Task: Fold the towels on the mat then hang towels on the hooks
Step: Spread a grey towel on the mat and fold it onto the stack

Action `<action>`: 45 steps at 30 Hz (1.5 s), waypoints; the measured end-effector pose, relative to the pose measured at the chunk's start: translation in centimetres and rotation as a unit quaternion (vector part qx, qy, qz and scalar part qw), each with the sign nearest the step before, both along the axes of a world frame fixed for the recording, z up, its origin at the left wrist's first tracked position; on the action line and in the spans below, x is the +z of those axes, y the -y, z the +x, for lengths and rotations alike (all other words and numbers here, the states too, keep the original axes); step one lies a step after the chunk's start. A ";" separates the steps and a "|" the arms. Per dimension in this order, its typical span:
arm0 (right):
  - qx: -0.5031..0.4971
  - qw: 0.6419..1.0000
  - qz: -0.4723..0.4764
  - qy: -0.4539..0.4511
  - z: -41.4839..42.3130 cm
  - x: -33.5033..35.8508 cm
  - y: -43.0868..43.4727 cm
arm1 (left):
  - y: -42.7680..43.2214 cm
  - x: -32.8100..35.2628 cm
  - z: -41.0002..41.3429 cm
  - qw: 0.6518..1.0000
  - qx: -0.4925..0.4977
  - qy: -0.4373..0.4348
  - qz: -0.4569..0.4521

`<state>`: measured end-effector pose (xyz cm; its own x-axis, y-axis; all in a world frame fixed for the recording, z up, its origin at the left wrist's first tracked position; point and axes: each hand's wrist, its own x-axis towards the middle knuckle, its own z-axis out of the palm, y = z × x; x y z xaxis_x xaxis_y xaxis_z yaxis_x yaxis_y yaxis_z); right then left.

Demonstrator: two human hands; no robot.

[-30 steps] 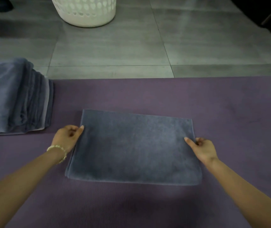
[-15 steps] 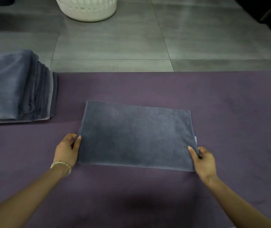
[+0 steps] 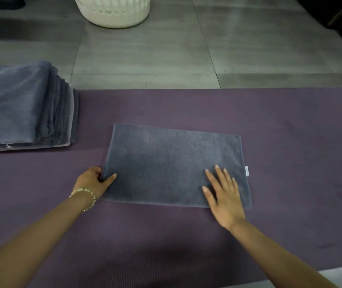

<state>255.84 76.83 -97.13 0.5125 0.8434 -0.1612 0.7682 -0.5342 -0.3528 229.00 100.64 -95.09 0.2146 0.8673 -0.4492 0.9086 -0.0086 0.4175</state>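
One purple mat (image 3: 294, 138) on grey floor tiles (image 3: 145, 55), white laundry basket (image 3: 114, 13) beyond, stacked towels (image 3: 20, 107) far left. Mid-mat, folded grey towel (image 3: 166, 161): left edge pinched by left hand (image 3: 92, 182), near-right corner under flat, spread-fingered right hand (image 3: 224, 196).

The towel (image 3: 174, 163) is grey cloth, matt, with a short fuzzy pile, and the stack of towels (image 3: 16, 109) looks like the same cloth. The purple mat (image 3: 290, 132) is matt, with a fine ribbed grain. The basket (image 3: 114, 11) looks like white perforated plastic, and the grey floor tiles (image 3: 145, 48) have a slight shine.
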 end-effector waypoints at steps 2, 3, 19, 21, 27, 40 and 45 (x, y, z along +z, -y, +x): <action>-0.003 0.998 -0.055 -0.006 -0.8 -0.9 0.1 | -1.0 0.5 0.1 0.999 0.006 0.005 -0.045; -0.005 0.997 -0.072 -0.002 -1.0 -1.2 0.2 | -1.4 0.7 0.1 0.998 0.001 0.013 -0.064; -0.208 0.916 0.121 -0.320 0.7 2.6 -0.9 | 2.0 7.0 8.1 0.893 0.036 0.346 -0.288; -0.259 0.859 0.151 -0.414 1.5 4.0 -1.0 | 4.1 8.2 11.0 0.884 -0.039 0.367 -0.286; -0.354 0.661 0.180 -0.637 4.5 4.9 0.6 | 9.7 8.9 16.5 0.860 -0.142 0.388 -0.300; -0.244 0.900 0.277 -0.231 4.1 3.8 -0.1 | 12.2 0.1 12.9 0.946 -0.312 0.083 -0.036; -0.290 0.893 0.275 -0.207 5.9 3.1 2.3 | 13.1 0.3 14.6 0.938 -0.339 0.060 -0.045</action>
